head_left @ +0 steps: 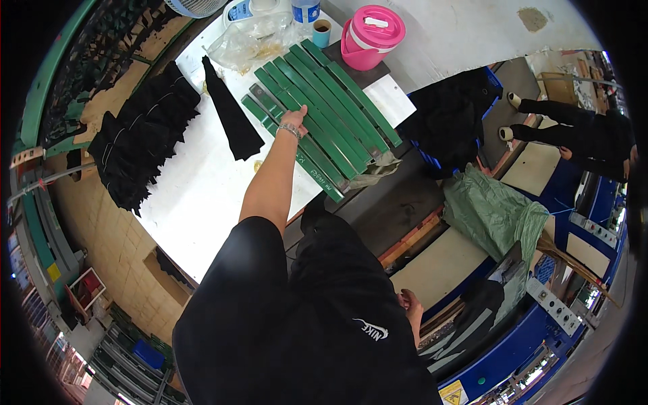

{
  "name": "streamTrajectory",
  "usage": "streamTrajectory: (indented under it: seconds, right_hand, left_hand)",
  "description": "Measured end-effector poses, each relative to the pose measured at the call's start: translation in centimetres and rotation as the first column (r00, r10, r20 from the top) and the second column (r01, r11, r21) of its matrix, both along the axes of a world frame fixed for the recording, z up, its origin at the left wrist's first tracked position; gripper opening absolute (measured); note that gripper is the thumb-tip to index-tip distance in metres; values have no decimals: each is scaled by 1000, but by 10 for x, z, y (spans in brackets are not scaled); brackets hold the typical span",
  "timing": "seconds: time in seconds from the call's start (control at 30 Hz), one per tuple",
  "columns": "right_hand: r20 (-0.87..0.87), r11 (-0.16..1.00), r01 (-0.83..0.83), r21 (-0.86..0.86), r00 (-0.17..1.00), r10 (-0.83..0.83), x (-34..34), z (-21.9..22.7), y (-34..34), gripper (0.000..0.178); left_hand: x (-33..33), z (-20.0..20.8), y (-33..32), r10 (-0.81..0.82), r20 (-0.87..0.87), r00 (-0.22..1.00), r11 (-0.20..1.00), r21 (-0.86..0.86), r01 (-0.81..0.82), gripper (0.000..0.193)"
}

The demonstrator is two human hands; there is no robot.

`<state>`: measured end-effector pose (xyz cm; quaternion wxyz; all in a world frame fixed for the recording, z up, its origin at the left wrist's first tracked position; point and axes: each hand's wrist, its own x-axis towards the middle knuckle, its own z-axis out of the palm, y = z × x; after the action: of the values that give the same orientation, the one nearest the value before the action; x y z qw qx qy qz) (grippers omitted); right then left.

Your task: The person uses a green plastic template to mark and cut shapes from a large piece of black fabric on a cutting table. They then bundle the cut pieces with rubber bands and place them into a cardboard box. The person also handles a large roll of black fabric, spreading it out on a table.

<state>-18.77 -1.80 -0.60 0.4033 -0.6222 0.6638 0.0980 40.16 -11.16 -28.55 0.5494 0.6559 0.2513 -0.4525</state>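
Fingers of the left hand [293, 121] lie on the row of green metal bars [337, 108], touching at least 1 near its left end; how tightly they close is hidden. Just left of them, 1 tapered black fabric strip [229, 111] lies on the white tabletop [192, 226], and farther left is a row of black fabric pieces [145, 135]. Beyond the fingers, to the right, stands a pink lidded jug [373, 50]. Well below and right, the right hand [410, 306] has bent fingers; I cannot tell whether it holds anything.
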Motion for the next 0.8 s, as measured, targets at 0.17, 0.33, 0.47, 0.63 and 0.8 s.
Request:
streamTrajectory:
  seconds: [0.17,0.33,0.47,0.63,0.8]
  right_hand:
    - [10,1000,14,3,1000,-14,4,-1,0,28]
    - [3,1000,1,22,1000,-1,10,-4,-3,28]
    - [4,1000,3,7,1000,-3,18,-6,-3,27]
    - [28,1000,-14,-3,1000,14,17,-17,0,27]
    - [38,1000,-24,7,999,24,16,-30,1,27]
  left_hand:
    - [-4,6,-15,24,-31,999,999,28,-23,82]
    - [1,25,-8,-120,-41,992,993,-7,120,78]
    - [-13,91,21,-212,280,936,977,43,208,78]
    - [-38,35,91,-326,463,824,891,442,105,83]
    - [-95,30,105,20,-212,977,994,-97,-41,100]
